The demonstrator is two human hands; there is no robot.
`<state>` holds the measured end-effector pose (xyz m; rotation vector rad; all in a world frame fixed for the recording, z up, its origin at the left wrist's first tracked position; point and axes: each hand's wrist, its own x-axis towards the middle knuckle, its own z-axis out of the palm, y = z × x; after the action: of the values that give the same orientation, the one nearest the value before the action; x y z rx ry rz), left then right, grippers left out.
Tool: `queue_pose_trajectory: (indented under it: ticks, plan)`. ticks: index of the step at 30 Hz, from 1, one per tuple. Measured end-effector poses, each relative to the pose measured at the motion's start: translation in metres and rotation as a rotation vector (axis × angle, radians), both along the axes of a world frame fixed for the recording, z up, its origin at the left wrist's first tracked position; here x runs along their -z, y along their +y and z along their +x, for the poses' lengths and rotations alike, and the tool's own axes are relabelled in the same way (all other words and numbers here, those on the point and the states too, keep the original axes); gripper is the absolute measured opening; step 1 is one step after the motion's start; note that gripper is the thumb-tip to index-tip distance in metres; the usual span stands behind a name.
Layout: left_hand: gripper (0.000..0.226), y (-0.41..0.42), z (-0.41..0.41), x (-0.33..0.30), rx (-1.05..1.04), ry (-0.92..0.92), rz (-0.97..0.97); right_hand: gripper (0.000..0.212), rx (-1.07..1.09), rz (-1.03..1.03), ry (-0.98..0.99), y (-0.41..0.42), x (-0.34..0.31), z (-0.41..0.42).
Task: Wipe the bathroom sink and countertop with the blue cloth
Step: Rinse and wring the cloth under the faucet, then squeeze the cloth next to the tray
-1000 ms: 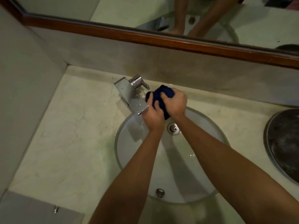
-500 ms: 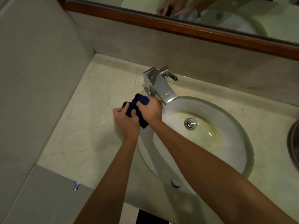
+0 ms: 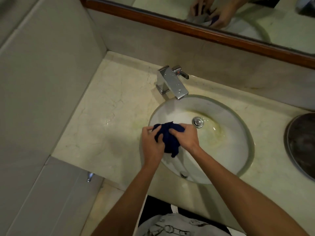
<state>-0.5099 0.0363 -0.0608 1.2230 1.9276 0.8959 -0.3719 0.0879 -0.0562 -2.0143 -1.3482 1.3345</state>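
Observation:
Both hands hold a bunched dark blue cloth [image 3: 167, 138] over the left side of the round white sink [image 3: 226, 150]. My left hand [image 3: 152, 143] grips its left part, fingers curled into the fabric. My right hand [image 3: 185, 138] clutches its right part, and a loose end of cloth hangs below the hands. The basin shows yellowish stains around the chrome drain [image 3: 197, 122]. The cream marble countertop [image 3: 105, 120] spreads to the left of the sink.
A square chrome faucet [image 3: 172, 82] stands behind the basin. A dark round tray [image 3: 301, 145] lies on the counter at the right edge. A wood-framed mirror [image 3: 196, 29] runs along the back wall, and a tiled wall [image 3: 42, 82] closes the left side.
Both hands with the cloth moved from beside the faucet towards me, to over the sink's left rim. The cloth is looser, with an end hanging down. The view shifted left.

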Motion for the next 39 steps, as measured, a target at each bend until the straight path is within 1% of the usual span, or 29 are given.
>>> queue_pose_trajectory:
  ticks: [2, 4, 7, 10, 13, 16, 19, 22, 25, 27, 29, 31, 33, 35, 36, 37, 39]
  plan:
    - [0.035, -0.029, -0.007, -0.012, -0.027, -0.035, 0.015, 0.002, 0.015, -0.008, 0.075, -0.032, -0.014, 0.005]
    - [0.036, -0.053, -0.015, -0.019, -0.025, -0.027, 0.013, 0.001, 0.058, -0.014, 0.146, -0.062, -0.02, 0.002]
    - [0.035, -0.07, -0.034, -0.019, -0.076, 0.013, -0.014, 0.007, 0.068, 0.061, 0.18, -0.088, -0.017, -0.022]
    - [0.035, -0.066, -0.054, -0.01, -0.116, 0.073, -0.045, 0.017, -0.013, 0.108, 0.139, -0.092, -0.006, -0.051]
    - [0.033, -0.073, -0.045, 0.001, -0.093, 0.12, -0.034, 0.024, -0.087, 0.15, 0.054, -0.1, 0.007, -0.049]
    - [0.027, -0.099, -0.007, 0.009, -0.119, 0.103, -0.014, 0.019, -0.152, 0.235, -0.014, -0.123, 0.013, -0.014]
    - [0.021, -0.135, 0.05, 0.014, -0.101, 0.106, -0.014, 0.012, -0.152, 0.285, -0.055, -0.159, 0.018, 0.041]
    - [0.018, -0.162, 0.121, 0.015, -0.046, 0.101, -0.015, 0.01, -0.092, 0.333, -0.108, -0.197, 0.021, 0.108]
    - [0.016, -0.174, 0.192, 0.016, 0.02, 0.066, 0.023, 0.01, -0.011, 0.376, -0.154, -0.225, 0.021, 0.176]
    - [0.017, -0.175, 0.233, 0.013, 0.07, 0.009, 0.006, 0.012, 0.027, 0.414, -0.218, -0.234, 0.022, 0.217]
    - [0.023, -0.165, 0.266, 0.009, 0.118, -0.051, -0.055, 0.019, 0.063, 0.437, -0.27, -0.233, 0.023, 0.249]
    - [0.026, -0.145, 0.296, 0.01, 0.177, 0.012, -0.021, 0.019, 0.096, 0.437, -0.296, -0.219, 0.024, 0.275]
    - [0.023, -0.119, 0.318, 0.013, 0.225, 0.033, -0.021, 0.013, 0.13, 0.421, -0.312, -0.195, 0.024, 0.294]
    - [0.019, -0.088, 0.331, 0.01, 0.228, -0.036, -0.053, 0.013, 0.16, 0.416, -0.333, -0.169, 0.021, 0.308]
    - [0.021, -0.075, 0.335, 0.004, 0.237, -0.063, -0.06, 0.013, 0.178, 0.408, -0.335, -0.159, 0.019, 0.312]
    - [0.026, -0.066, 0.336, -0.001, 0.255, -0.057, -0.063, 0.013, 0.195, 0.392, -0.329, -0.151, 0.017, 0.314]
    - [0.044, -0.051, 0.335, -0.006, 0.259, -0.13, -0.14, 0.014, 0.22, 0.363, -0.309, -0.143, 0.014, 0.315]
